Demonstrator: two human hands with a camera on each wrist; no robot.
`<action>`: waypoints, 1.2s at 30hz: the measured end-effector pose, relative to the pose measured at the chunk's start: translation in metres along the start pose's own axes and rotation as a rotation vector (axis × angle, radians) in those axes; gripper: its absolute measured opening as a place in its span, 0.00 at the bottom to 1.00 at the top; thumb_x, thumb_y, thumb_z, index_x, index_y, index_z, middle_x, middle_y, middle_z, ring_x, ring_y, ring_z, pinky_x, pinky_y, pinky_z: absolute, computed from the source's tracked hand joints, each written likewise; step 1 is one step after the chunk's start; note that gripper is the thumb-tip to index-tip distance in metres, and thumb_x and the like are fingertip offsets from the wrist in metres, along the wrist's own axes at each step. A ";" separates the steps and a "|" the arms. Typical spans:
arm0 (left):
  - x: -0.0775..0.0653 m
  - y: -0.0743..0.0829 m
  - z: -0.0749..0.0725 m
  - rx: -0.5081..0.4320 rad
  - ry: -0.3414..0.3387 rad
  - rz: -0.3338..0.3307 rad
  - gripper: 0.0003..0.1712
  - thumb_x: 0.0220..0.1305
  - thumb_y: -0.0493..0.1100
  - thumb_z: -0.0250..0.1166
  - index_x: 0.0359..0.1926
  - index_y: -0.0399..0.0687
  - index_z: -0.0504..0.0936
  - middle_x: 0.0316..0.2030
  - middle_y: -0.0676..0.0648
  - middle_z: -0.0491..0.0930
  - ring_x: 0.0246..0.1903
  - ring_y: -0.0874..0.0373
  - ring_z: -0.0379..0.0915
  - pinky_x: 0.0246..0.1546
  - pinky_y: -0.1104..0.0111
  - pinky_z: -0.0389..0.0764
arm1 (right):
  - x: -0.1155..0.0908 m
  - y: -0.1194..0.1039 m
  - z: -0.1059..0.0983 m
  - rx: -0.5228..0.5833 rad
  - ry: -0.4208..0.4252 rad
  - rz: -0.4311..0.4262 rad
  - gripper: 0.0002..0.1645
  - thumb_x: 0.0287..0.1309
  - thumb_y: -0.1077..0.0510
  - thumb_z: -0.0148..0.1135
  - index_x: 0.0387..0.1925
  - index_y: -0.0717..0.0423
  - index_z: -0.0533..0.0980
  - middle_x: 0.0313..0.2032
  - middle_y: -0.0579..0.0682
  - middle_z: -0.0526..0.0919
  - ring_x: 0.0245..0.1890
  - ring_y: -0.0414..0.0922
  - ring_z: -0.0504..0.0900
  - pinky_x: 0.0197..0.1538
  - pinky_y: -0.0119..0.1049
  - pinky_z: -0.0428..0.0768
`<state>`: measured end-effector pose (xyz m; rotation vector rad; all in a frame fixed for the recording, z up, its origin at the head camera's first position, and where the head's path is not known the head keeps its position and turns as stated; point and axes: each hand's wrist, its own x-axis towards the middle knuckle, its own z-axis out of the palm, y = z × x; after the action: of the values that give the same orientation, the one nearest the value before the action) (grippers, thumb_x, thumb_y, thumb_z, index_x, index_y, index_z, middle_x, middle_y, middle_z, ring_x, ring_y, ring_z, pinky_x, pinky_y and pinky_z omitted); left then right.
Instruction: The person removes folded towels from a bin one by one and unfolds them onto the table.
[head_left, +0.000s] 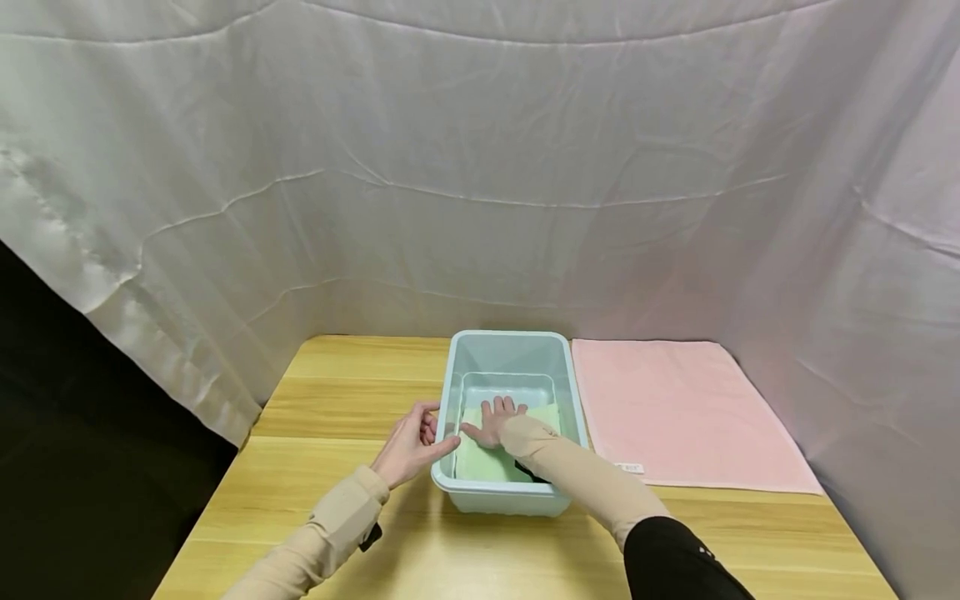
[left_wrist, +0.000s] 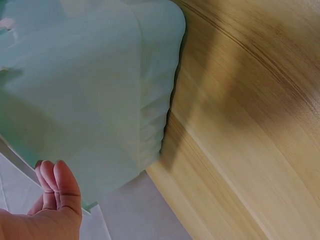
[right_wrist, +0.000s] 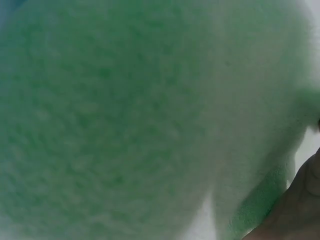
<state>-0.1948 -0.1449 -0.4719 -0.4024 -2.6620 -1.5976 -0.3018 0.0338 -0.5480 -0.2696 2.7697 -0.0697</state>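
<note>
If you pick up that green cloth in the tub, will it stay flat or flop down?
Probably flop: the green cloth looks soft and fuzzy in the right wrist view, lying flat under the right hand. It likely feels light. The tub looks thin plastic, so it might slide; the left hand touches its rim.

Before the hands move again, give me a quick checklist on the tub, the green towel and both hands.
1. Tub upright on table: ok.
2. Left hand steadies tub's left rim: ok, thumb on the rim.
3. Right hand flat on green towel: ok, fingers spread.
4. Green towel fully inside tub: ok.
5. Pink towel flat, beside tub: ok.
6. Green towel wet or dry: cannot tell.
</note>
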 end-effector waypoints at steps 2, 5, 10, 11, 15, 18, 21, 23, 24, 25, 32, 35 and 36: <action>0.000 0.000 0.000 0.001 0.000 0.001 0.35 0.59 0.39 0.74 0.63 0.30 0.70 0.33 0.45 0.75 0.31 0.61 0.68 0.31 0.79 0.70 | 0.001 0.000 0.002 -0.008 0.029 -0.012 0.49 0.68 0.24 0.39 0.74 0.55 0.60 0.72 0.61 0.64 0.74 0.57 0.60 0.75 0.57 0.62; 0.000 0.001 0.001 -0.002 0.000 0.000 0.35 0.59 0.39 0.74 0.63 0.30 0.70 0.33 0.45 0.75 0.31 0.61 0.68 0.31 0.79 0.70 | -0.003 -0.001 0.001 -0.019 0.054 -0.025 0.47 0.70 0.26 0.40 0.72 0.57 0.62 0.70 0.62 0.67 0.72 0.57 0.63 0.75 0.53 0.63; 0.000 0.001 0.001 -0.001 0.005 0.002 0.34 0.58 0.38 0.74 0.62 0.30 0.71 0.32 0.45 0.75 0.31 0.61 0.68 0.31 0.79 0.71 | -0.018 -0.006 -0.012 -0.044 0.036 -0.034 0.40 0.74 0.33 0.40 0.71 0.58 0.62 0.69 0.62 0.68 0.71 0.56 0.65 0.76 0.48 0.63; 0.000 0.001 0.001 0.000 0.007 0.001 0.34 0.58 0.38 0.74 0.62 0.30 0.71 0.32 0.45 0.75 0.31 0.61 0.68 0.31 0.79 0.71 | -0.021 -0.008 -0.015 -0.052 0.032 -0.033 0.39 0.74 0.34 0.40 0.71 0.58 0.62 0.68 0.61 0.69 0.71 0.56 0.65 0.76 0.47 0.63; 0.000 0.001 0.000 0.003 0.005 0.002 0.34 0.58 0.38 0.74 0.62 0.30 0.71 0.32 0.45 0.75 0.30 0.62 0.68 0.31 0.79 0.71 | -0.024 -0.009 -0.018 -0.093 0.037 -0.037 0.40 0.74 0.33 0.39 0.71 0.57 0.61 0.67 0.61 0.71 0.70 0.54 0.68 0.75 0.46 0.64; 0.001 0.001 0.000 0.004 0.002 0.005 0.34 0.58 0.39 0.74 0.62 0.30 0.71 0.32 0.45 0.76 0.30 0.62 0.68 0.31 0.79 0.71 | -0.015 -0.006 -0.013 -0.156 0.092 -0.062 0.41 0.72 0.29 0.38 0.69 0.55 0.63 0.64 0.60 0.75 0.67 0.53 0.72 0.73 0.45 0.66; 0.001 0.001 0.000 0.003 0.003 0.006 0.34 0.58 0.39 0.74 0.62 0.30 0.71 0.32 0.45 0.76 0.30 0.62 0.68 0.31 0.79 0.71 | -0.007 -0.004 -0.009 -0.230 0.189 -0.100 0.40 0.70 0.26 0.40 0.62 0.53 0.67 0.56 0.58 0.79 0.62 0.52 0.76 0.67 0.44 0.69; 0.001 0.001 0.000 0.006 0.004 0.005 0.34 0.58 0.39 0.74 0.62 0.30 0.71 0.32 0.45 0.76 0.30 0.63 0.68 0.31 0.79 0.71 | -0.004 -0.002 -0.009 -0.253 0.257 -0.124 0.38 0.68 0.26 0.43 0.57 0.51 0.69 0.52 0.56 0.80 0.58 0.51 0.77 0.63 0.44 0.71; 0.001 0.001 0.000 0.008 0.005 0.005 0.34 0.58 0.39 0.74 0.62 0.30 0.71 0.32 0.45 0.76 0.30 0.63 0.68 0.31 0.79 0.71 | -0.003 -0.002 -0.009 -0.263 0.283 -0.133 0.37 0.67 0.25 0.45 0.55 0.51 0.69 0.51 0.56 0.80 0.57 0.51 0.76 0.62 0.44 0.71; 0.001 0.001 0.000 0.008 0.006 0.005 0.34 0.58 0.39 0.74 0.62 0.30 0.71 0.32 0.44 0.76 0.30 0.63 0.68 0.31 0.79 0.71 | -0.003 -0.001 -0.010 -0.270 0.307 -0.140 0.36 0.67 0.26 0.46 0.54 0.51 0.69 0.50 0.56 0.79 0.56 0.51 0.76 0.61 0.44 0.71; 0.001 0.002 0.001 0.019 0.009 0.009 0.34 0.57 0.38 0.74 0.62 0.30 0.71 0.32 0.44 0.76 0.30 0.63 0.68 0.31 0.79 0.71 | -0.004 0.002 -0.018 -0.321 0.409 -0.160 0.33 0.69 0.28 0.47 0.54 0.50 0.68 0.52 0.57 0.77 0.57 0.52 0.75 0.62 0.43 0.71; 0.002 0.003 0.001 0.023 0.010 0.006 0.35 0.57 0.37 0.74 0.62 0.30 0.70 0.32 0.43 0.76 0.30 0.63 0.68 0.31 0.79 0.72 | -0.006 0.003 -0.023 -0.334 0.442 -0.178 0.31 0.70 0.30 0.47 0.55 0.50 0.68 0.51 0.57 0.77 0.56 0.52 0.75 0.61 0.43 0.72; 0.002 0.003 0.001 0.023 0.011 0.005 0.35 0.57 0.37 0.74 0.62 0.30 0.70 0.32 0.42 0.77 0.30 0.63 0.68 0.31 0.79 0.72 | -0.007 0.003 -0.025 -0.335 0.457 -0.186 0.30 0.70 0.31 0.47 0.55 0.50 0.68 0.50 0.57 0.77 0.55 0.52 0.76 0.60 0.43 0.73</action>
<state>-0.1956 -0.1426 -0.4698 -0.3978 -2.6665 -1.5618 -0.3051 0.0383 -0.5221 -0.6721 3.1912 0.3291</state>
